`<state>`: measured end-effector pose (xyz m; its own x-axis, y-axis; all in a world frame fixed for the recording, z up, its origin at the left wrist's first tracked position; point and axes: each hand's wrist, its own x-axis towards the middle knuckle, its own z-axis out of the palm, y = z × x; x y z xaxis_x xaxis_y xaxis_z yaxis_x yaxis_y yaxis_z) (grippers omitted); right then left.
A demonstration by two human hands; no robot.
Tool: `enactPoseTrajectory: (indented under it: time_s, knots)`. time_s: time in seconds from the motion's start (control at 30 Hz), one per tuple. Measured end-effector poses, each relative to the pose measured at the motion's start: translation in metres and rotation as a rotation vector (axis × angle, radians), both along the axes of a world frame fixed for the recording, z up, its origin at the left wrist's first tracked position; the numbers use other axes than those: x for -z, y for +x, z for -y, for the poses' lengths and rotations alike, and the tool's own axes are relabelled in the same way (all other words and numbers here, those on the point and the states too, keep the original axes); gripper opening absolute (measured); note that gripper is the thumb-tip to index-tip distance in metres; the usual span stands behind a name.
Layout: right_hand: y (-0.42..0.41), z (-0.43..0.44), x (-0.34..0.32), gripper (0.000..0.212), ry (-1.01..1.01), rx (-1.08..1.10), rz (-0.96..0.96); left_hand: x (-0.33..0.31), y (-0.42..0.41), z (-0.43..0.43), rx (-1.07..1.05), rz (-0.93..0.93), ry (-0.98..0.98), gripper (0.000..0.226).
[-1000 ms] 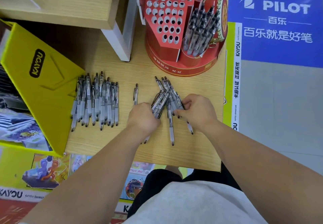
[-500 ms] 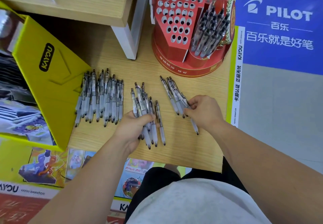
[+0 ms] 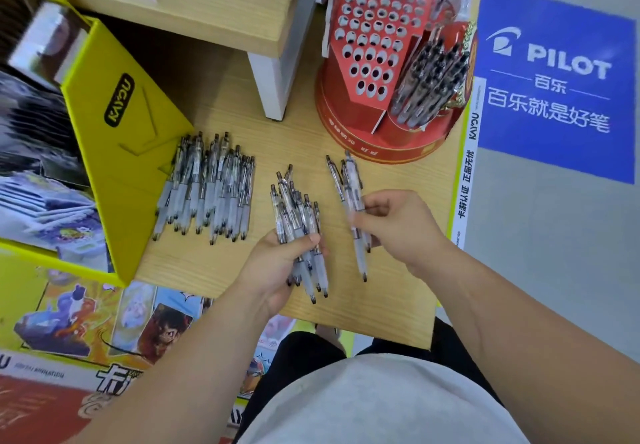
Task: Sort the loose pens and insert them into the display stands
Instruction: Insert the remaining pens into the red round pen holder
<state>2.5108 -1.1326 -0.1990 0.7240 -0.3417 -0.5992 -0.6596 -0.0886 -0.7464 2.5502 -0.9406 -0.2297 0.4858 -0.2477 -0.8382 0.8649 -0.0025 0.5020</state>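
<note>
1. The left hand (image 3: 273, 263) curls its fingers and thumb round a bundle of clear gel pens (image 3: 294, 208), tips toward the person. The fingers hide the barrels' middles, and the count cannot be told.
2. The right hand (image 3: 401, 225) pinches a smaller group of pens (image 3: 349, 183) between thumb and fingers. Whether these pens touch the wooden tabletop (image 3: 381, 305) cannot be told.
3. A loose pile of pens (image 3: 207, 190) lies on the tabletop to the left, just beside the yellow KAYOU box (image 3: 114, 138). The contents of the box are blurred.
4. The red display stand (image 3: 363, 131) stands at the far side. Many holes in its front panel are unfilled, and its top is cut off by the frame edge.
5. Stocked pens (image 3: 429, 76) fill the stand's right compartment, packed too close to count.
6. A blue PILOT sign (image 3: 554, 79) lies at the right.
</note>
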Motion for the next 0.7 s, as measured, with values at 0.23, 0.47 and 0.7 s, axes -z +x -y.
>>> enactPoseTrajectory:
  time_s: [0.23,0.47,0.7]
  knots:
    - [0.0,-0.025,-0.011,0.026,-0.021,-0.129,0.076,-0.007,0.001,0.009,-0.101,-0.085,-0.195,0.096]
    - [0.0,-0.023,-0.013,0.025,-0.156,-0.172,0.136,-0.006,-0.003,0.011,-0.139,-0.128,-0.257,0.089]
    - [-0.001,-0.02,-0.019,0.008,0.003,-0.192,0.039,-0.007,-0.003,0.014,-0.071,-0.057,-0.218,0.065]
